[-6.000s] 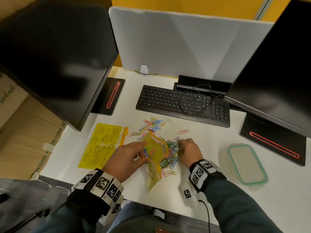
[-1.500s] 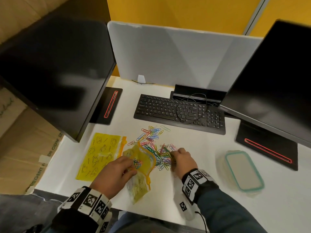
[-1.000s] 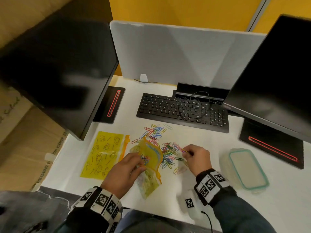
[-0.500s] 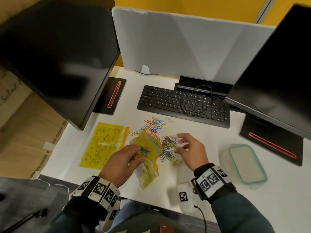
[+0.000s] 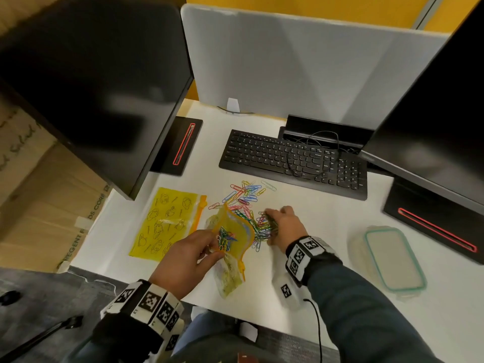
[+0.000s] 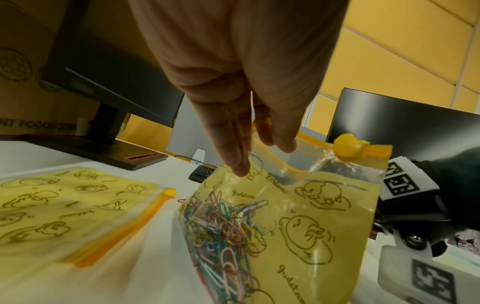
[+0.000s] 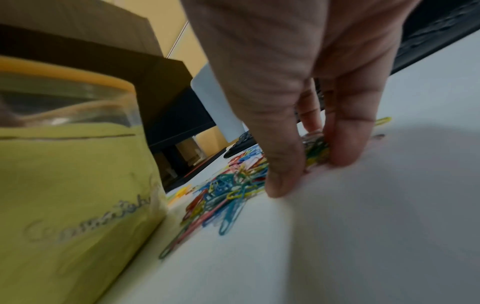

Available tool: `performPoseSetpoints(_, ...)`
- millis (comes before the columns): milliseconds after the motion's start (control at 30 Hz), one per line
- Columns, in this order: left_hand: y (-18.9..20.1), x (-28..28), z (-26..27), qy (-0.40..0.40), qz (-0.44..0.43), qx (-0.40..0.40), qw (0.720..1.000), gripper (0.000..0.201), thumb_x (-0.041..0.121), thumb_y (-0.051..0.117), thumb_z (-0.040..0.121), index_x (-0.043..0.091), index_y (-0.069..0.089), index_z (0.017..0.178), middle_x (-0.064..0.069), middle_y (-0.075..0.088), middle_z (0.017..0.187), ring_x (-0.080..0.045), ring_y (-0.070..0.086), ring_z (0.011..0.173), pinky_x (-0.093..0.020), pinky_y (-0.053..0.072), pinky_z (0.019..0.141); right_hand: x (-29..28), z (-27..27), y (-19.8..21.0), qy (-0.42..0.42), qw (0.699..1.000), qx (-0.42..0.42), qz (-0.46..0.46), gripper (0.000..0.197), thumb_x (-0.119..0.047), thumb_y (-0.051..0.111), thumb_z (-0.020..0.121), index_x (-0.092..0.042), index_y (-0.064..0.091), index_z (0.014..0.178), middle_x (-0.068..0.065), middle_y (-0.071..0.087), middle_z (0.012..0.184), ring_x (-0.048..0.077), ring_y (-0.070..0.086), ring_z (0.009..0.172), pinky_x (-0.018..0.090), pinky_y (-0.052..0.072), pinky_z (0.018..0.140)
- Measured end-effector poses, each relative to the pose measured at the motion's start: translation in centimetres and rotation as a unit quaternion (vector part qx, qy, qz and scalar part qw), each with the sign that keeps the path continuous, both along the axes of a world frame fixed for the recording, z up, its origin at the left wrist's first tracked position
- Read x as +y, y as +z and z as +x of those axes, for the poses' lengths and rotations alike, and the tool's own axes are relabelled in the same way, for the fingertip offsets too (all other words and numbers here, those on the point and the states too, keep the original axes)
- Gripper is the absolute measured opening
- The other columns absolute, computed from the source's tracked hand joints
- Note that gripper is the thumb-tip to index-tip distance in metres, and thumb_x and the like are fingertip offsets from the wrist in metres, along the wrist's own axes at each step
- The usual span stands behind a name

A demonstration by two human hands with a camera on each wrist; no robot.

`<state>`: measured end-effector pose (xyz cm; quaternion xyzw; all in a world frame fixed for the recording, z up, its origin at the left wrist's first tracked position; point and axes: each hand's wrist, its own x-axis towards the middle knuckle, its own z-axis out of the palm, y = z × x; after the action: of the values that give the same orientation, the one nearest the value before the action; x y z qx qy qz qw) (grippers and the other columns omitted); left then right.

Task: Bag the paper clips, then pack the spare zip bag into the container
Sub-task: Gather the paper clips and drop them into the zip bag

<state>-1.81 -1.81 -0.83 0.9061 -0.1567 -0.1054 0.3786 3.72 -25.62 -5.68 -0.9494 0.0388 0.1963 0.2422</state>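
The step in hand is scooping loose clips [image 5: 245, 199] off the desk [image 5: 309, 205] into the open bag [image 5: 233, 239], and doing it well depends mostly on the two hands working close together. The left hand [image 5: 188, 255] pinches the near lip of the bag, with the fingers [image 6: 233, 144] lying down its outside face, so the mouth stands open toward the pile; a tangled clump of clips already sits inside. It should keep that mouth wide and tipped low toward the desk, right beside the pile, so the carry is short. The right hand [image 5: 284, 226] is down on the heap with its fingers [image 7: 345, 131] and thumb curled round a bunch of clips, the tips touching the desk. A small, firm bunch is probably better than a big loose one, since clips snag on each other and trailing ones may drop short of the mouth. More clips lie scattered farther out, toward the keyboard [image 5: 293, 163]; sweeping them in toward the bag first would likely save reaches. The spare bag [image 5: 167, 224] lies flat to the left, and the container [image 5: 390, 260], lid on, waits well apart on the right.
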Motion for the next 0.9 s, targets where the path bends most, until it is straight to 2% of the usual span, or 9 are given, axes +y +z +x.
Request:
performPoseSetpoints(100, 0.0, 0.0, -0.1, 0.004, -0.002, -0.003, 1.000, 0.029, 0.055, 0.045, 0.076, 0.028, 0.051, 0.080, 0.011, 0.056, 0.080, -0.012, 0.056, 0.073, -0.038, 0.053, 0.067, 0.4, 0.0, 0.0, 0.030, 0.999, -0.038, -0.017, 0.036, -0.006, 0.059, 0.081, -0.014, 0.059, 0.117, 0.014, 0.052, 0.114, 0.034, 0.057, 0.102, 0.034, 0.049, 0.087)
performPoseSetpoints(200, -0.1, -0.1, 0.0, 0.008, -0.007, -0.002, 1.000, 0.027, 0.054, 0.046, 0.076, 0.028, 0.050, 0.080, 0.011, 0.056, 0.079, -0.012, 0.057, 0.073, -0.039, 0.053, 0.068, 0.7, -0.8, -0.3, 0.033, 0.998, -0.051, -0.031, 0.023, -0.006, 0.052, 0.087, -0.007, 0.061, 0.108, 0.016, 0.056, 0.106, 0.034, 0.059, 0.095, 0.033, 0.047, 0.079)
performPoseSetpoints(400, -0.1, -0.4, -0.1, 0.007, -0.014, -0.004, 1.000, 0.026, 0.054, 0.046, 0.076, 0.029, 0.051, 0.081, 0.007, 0.058, 0.081, -0.016, 0.060, 0.080, -0.041, 0.054, 0.070, -0.2, -2.1, -0.5, -0.008, 0.998, -0.051, -0.031, 0.024, -0.006, 0.047, 0.090, -0.005, 0.060, 0.109, 0.017, 0.059, 0.106, 0.033, 0.060, 0.095, 0.032, 0.047, 0.081)
performPoseSetpoints(533, 0.1, -0.6, 0.0, 0.005, -0.012, -0.009, 1.000, 0.025, 0.053, 0.046, 0.076, 0.029, 0.050, 0.079, 0.008, 0.056, 0.077, -0.011, 0.056, 0.071, -0.041, 0.053, 0.067, -1.7, -3.0, 0.4, -0.095, 0.993, -0.067, 0.004, 0.021, -0.012, 0.059, 0.086, -0.006, 0.066, 0.104, 0.019, 0.065, 0.101, 0.033, 0.060, 0.094, 0.030, 0.045, 0.078)
performPoseSetpoints(700, 0.2, -1.2, 0.3, -0.001, -0.005, -0.002, 1.000, 0.029, 0.055, 0.049, 0.074, 0.027, 0.051, 0.076, 0.010, 0.055, 0.076, -0.012, 0.055, 0.070, -0.040, 0.052, 0.066, -2.2, -4.0, 3.4, -0.163, 0.976, -0.117, 0.087, 0.016, -0.013, 0.067, 0.080, -0.011, 0.070, 0.096, 0.010, 0.072, 0.093, 0.023, 0.060, 0.081, 0.022, 0.041, 0.074)
performPoseSetpoints(800, 0.3, -1.3, 0.4, -0.003, -0.003, 0.000, 1.000, 0.032, 0.056, 0.048, 0.074, 0.025, 0.054, 0.078, 0.007, 0.058, 0.079, -0.012, 0.056, 0.071, -0.038, 0.052, 0.067, -1.6, -3.8, 6.2, -0.142, 0.976, -0.129, 0.103, 0.015, -0.012, 0.066, 0.081, -0.012, 0.070, 0.095, 0.009, 0.072, 0.093, 0.021, 0.058, 0.080, 0.023, 0.039, 0.072)
performPoseSetpoints(900, 0.5, -1.5, 0.5, -0.010, 0.004, -0.001, 1.000, 0.024, 0.046, 0.053, 0.077, 0.022, 0.055, 0.080, 0.003, 0.060, 0.082, -0.013, 0.056, 0.072, -0.039, 0.052, 0.069, 0.0, -3.4, 8.9, -0.006, 0.992, -0.125, -0.009, 0.022, -0.009, 0.057, 0.086, -0.013, 0.066, 0.105, 0.012, 0.065, 0.103, 0.030, 0.060, 0.094, 0.031, 0.043, 0.077)
